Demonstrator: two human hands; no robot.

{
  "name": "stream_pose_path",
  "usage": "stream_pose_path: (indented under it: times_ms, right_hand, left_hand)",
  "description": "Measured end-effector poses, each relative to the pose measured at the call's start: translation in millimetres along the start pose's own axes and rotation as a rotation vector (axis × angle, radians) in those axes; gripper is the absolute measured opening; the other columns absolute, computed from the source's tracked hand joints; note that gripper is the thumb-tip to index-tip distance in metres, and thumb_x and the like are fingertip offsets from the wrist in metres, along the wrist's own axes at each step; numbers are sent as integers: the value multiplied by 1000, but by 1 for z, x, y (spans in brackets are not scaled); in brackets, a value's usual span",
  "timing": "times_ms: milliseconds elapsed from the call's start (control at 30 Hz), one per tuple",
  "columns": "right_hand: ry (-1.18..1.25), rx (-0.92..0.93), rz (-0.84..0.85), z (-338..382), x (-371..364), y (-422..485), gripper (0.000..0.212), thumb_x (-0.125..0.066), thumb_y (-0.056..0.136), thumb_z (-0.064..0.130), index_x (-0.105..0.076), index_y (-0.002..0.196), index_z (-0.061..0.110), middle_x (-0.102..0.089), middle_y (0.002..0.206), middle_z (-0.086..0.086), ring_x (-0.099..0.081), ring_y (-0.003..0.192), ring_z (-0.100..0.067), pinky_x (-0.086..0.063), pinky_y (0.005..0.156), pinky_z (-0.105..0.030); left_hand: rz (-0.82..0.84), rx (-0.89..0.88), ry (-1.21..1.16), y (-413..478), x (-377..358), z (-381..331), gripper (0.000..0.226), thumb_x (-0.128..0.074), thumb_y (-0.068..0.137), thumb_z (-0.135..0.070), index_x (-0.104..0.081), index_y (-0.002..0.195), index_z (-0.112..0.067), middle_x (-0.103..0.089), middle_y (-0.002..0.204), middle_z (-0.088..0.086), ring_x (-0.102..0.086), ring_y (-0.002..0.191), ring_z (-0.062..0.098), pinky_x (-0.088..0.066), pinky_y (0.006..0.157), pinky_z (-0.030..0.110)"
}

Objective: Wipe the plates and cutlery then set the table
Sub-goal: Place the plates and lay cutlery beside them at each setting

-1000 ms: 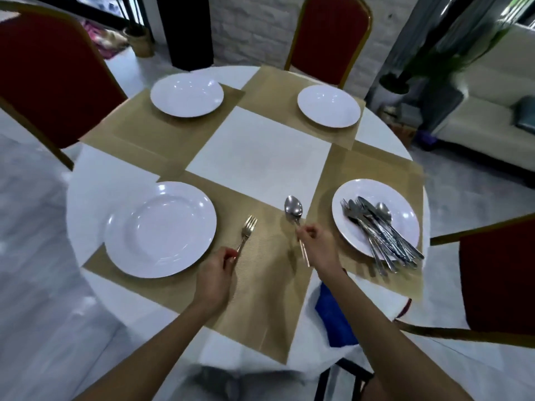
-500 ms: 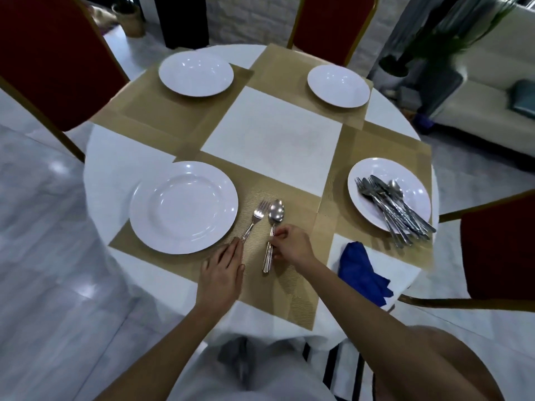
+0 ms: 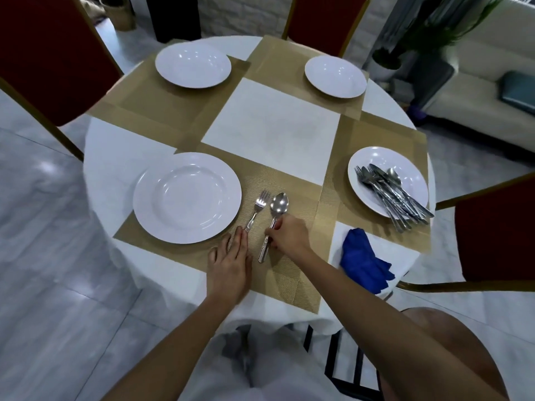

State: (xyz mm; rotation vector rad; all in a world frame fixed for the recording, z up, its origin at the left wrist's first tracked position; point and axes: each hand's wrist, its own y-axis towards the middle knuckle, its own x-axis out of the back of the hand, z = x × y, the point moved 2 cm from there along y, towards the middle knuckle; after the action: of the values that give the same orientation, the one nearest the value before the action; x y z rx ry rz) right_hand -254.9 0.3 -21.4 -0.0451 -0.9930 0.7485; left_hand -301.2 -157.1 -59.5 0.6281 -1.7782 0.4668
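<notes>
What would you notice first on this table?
Two hands at the near edge: the right hand pinches a silver metal spoon, and the left hand lies flat, touching a silver metal fork, beside a big round white plate. On the right, a heap of silver cutlery lies on a smaller round white plate, with a crumpled blue cloth nearby.

The plates (image 3: 187, 197) look like glossy white ceramic, smooth enough to catch bright highlights. The spoon (image 3: 278, 204), fork (image 3: 258, 206) and cutlery pile (image 3: 390, 192) are all polished metal with a mirror shine. The placemats (image 3: 289, 273) are some gold woven stuff, matt and finely ribbed, lying on a plain white tablecloth (image 3: 272, 131) that looks matt too. The blue cloth (image 3: 363, 264) is soft and dull, the chairs (image 3: 498, 235) are dark red fabric on shiny gold frames, and the floor (image 3: 43, 256) is glossy pale marble-ish tile.
</notes>
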Motion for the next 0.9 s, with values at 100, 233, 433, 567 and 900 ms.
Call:
stream_pose_path:
  times_ms: [100, 233, 433, 567, 900]
  right_hand:
    - [-18, 2, -23, 3, -1, 4, 23, -74, 79, 24, -63, 89, 7, -72, 85, -11, -69, 77, -23, -56, 77, -36]
    - [-64, 13, -46, 8, 1, 8, 25, -74, 79, 26, -67, 91, 5, -71, 91, -10, -66, 85, -24, -50, 72, -29]
    - [-29, 10, -54, 5, -4, 12, 21, -74, 80, 24, -66, 88, 6, -71, 81, -8, -69, 75, -20, -55, 74, -31]
    - [-39, -1, -74, 4, -6, 11, 21, -73, 81, 24, -65, 87, 5, -70, 80, -9, -69, 75, -21, -56, 75, -34]
    - [-28, 1, -33, -1, -3, 17, 22, -75, 80, 25, -66, 85, 5, -71, 78, -9, -70, 73, -20, -58, 74, -38]
  left_hand:
    - [-40, 14, -9, 5, -1, -2, 51, -41, 91, -29, -49, 138, -11, -50, 143, 3, -52, 119, 27, -43, 83, 39]
    - [-41, 38, -8, 6, -3, -2, 53, -37, 92, -31, -44, 141, -13, -45, 146, 0, -50, 121, 26, -38, 83, 39]
    - [-31, 40, -11, 7, -4, -4, 56, -33, 92, -33, -37, 145, -15, -41, 149, -1, -48, 124, 28, -37, 87, 41]
    - [-48, 53, -9, 5, -4, -6, 55, -35, 92, -31, -42, 143, -13, -45, 146, 2, -49, 122, 29, -40, 86, 42]
    - [-4, 81, 17, 6, -4, -9, 56, -42, 90, -31, -41, 143, -11, -45, 146, 3, -48, 121, 28, -40, 87, 43]
